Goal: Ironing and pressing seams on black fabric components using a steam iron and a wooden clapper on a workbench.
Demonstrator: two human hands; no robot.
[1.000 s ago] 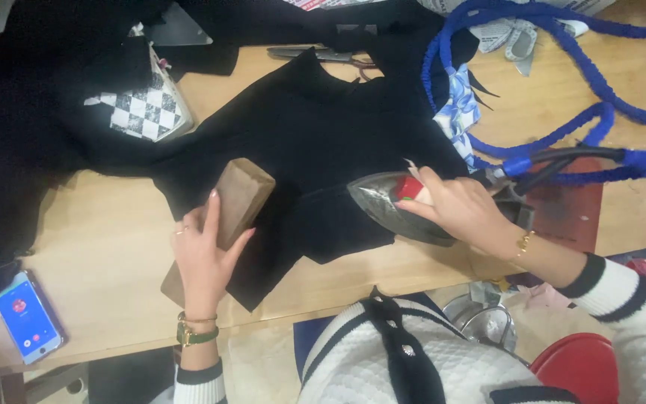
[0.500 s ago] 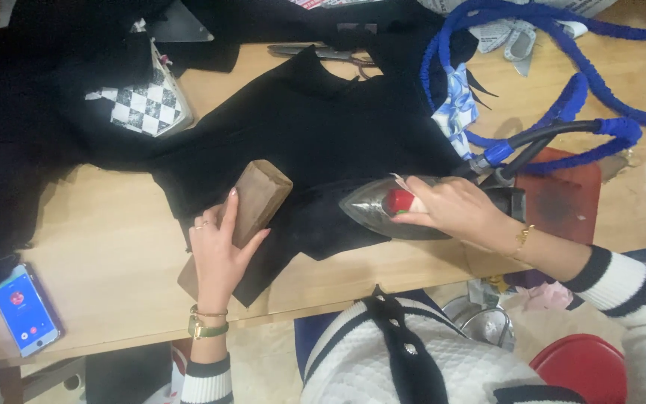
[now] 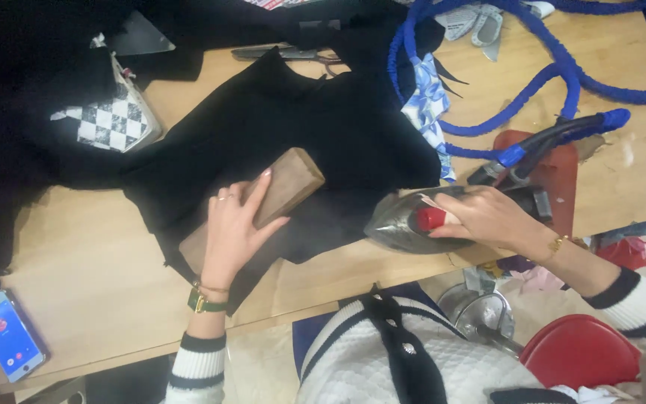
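Note:
A black garment (image 3: 315, 142) lies spread on a wooden table (image 3: 76, 262). My left hand (image 3: 235, 228) lies flat on a long wooden block (image 3: 282, 187) that rests on the garment's lower part. My right hand (image 3: 487, 217) grips the handle of a metal steam iron (image 3: 401, 221) with a red knob, sitting at the garment's right edge near the table's front. A faint haze of steam hangs between the block and the iron.
A blue hose (image 3: 532, 82) loops over the table's far right, above a red iron rest (image 3: 562, 176). Scissors (image 3: 278, 52) lie at the back. A checkered bag (image 3: 114, 123) and dark cloth sit at left. A phone (image 3: 5, 337) lies front left. A red stool (image 3: 581, 352) stands below.
The wooden block and my left hand have shifted right and up along the garment. The iron has slid right, off the middle of the cloth toward its edge.

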